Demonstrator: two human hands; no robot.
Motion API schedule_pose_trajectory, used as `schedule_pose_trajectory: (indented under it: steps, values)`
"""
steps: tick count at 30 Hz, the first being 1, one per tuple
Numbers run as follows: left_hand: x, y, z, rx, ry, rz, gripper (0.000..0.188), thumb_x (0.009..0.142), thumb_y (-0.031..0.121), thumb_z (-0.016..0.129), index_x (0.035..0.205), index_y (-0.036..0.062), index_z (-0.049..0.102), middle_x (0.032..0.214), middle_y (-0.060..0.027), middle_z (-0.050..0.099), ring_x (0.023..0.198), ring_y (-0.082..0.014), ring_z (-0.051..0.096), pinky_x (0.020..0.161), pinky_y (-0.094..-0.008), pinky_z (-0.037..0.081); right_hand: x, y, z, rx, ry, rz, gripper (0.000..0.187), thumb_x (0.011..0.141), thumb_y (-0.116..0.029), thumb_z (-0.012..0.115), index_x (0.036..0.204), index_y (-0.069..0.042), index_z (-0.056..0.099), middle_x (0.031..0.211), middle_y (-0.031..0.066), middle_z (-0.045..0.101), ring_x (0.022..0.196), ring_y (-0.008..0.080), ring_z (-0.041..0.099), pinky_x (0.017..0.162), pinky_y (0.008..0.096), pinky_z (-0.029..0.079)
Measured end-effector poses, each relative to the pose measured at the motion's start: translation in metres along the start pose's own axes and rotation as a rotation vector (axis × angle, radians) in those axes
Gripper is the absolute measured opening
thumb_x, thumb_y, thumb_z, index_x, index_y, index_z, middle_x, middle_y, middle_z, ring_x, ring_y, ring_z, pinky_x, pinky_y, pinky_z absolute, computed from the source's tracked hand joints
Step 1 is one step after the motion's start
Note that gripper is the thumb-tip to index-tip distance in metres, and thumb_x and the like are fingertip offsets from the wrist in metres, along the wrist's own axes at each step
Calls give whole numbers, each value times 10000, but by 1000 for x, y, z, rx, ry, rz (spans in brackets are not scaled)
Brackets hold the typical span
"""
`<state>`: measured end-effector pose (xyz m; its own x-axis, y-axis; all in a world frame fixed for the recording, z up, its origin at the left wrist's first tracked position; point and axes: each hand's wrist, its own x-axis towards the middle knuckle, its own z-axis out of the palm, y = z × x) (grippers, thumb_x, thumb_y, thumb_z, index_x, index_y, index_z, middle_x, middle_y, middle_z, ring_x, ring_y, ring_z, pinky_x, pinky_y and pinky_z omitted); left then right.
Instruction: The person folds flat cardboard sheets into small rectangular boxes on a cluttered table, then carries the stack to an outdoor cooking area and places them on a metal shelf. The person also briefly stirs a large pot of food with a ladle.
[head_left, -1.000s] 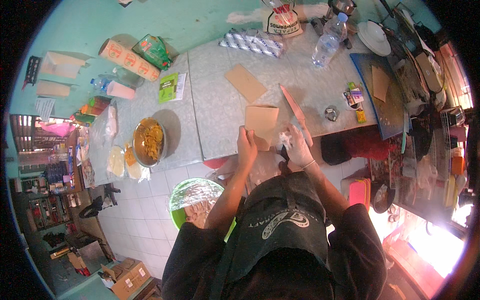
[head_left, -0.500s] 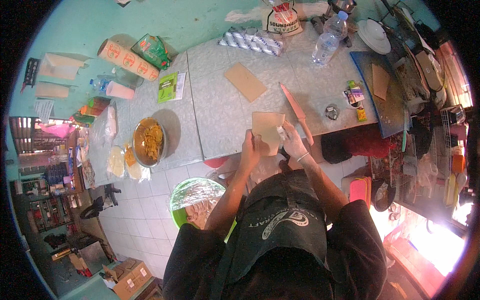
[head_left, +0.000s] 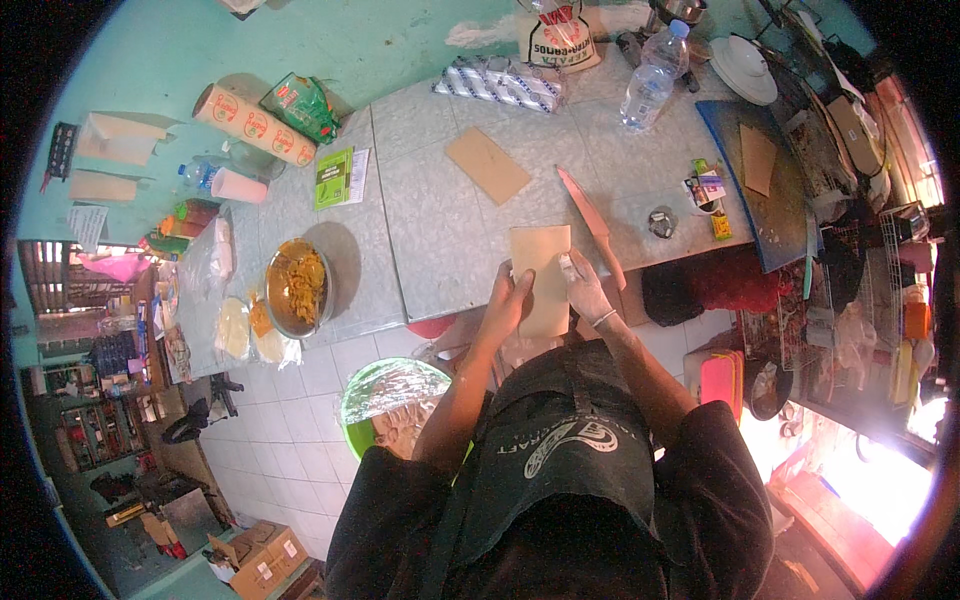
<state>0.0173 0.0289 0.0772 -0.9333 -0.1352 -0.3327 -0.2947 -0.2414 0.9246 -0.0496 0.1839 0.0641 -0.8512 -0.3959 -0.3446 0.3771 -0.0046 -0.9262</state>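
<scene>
The person's left forearm (head_left: 472,385) slants far and to the right; the right forearm (head_left: 648,368) slants far and to the left. The left hand (head_left: 510,298) is closed in a grip, its thumb (head_left: 524,285) uppermost and pointing far. The right hand (head_left: 586,290) sits just right of it, apart, fingers bent, how tightly being unclear.

Your left hand (head_left: 508,300) grips a tan card (head_left: 543,285); your right hand (head_left: 588,290) is at its right edge, near a knife (head_left: 598,232).
</scene>
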Motion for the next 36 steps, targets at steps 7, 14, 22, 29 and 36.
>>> schedule_pose_trajectory:
  steps: [7,14,22,29,36]
  values:
    - [-11,19,11,-35,-56,-146,498,1011,419,502,1195,-39,564,1049,-77,650,937,-146,591,831,-307,473,-6,2,6,-172,141,-3,535,1034,-293,477,1467,-8,343,1361,112,508,1244,201,482,1069,324,375]
    - [3,-12,2,327,33,44,506,1020,410,473,1174,-61,578,973,-130,678,888,-197,616,799,-363,477,8,24,1,-280,216,-7,476,1022,-329,492,1355,9,482,1302,191,551,1222,253,517,1037,346,393]
    - [-4,13,15,318,85,186,505,1022,396,451,1135,-75,592,981,-220,670,906,-280,644,806,-393,482,15,25,5,-208,299,18,430,1005,-272,462,1302,32,531,1241,261,589,1181,385,555,1019,402,416]
    - [19,-1,1,522,251,235,495,1015,390,453,1126,-74,587,989,-299,646,943,-449,623,802,-442,484,-1,18,14,-546,171,-46,406,935,-167,519,1295,18,500,1180,250,610,1142,431,552,977,446,425]
    - [22,11,-18,448,212,346,289,1000,225,504,1126,-12,611,981,-221,671,930,-382,642,813,-416,489,22,-65,7,-727,19,-553,171,865,-83,598,1016,-2,587,978,153,612,949,380,567,837,459,436]
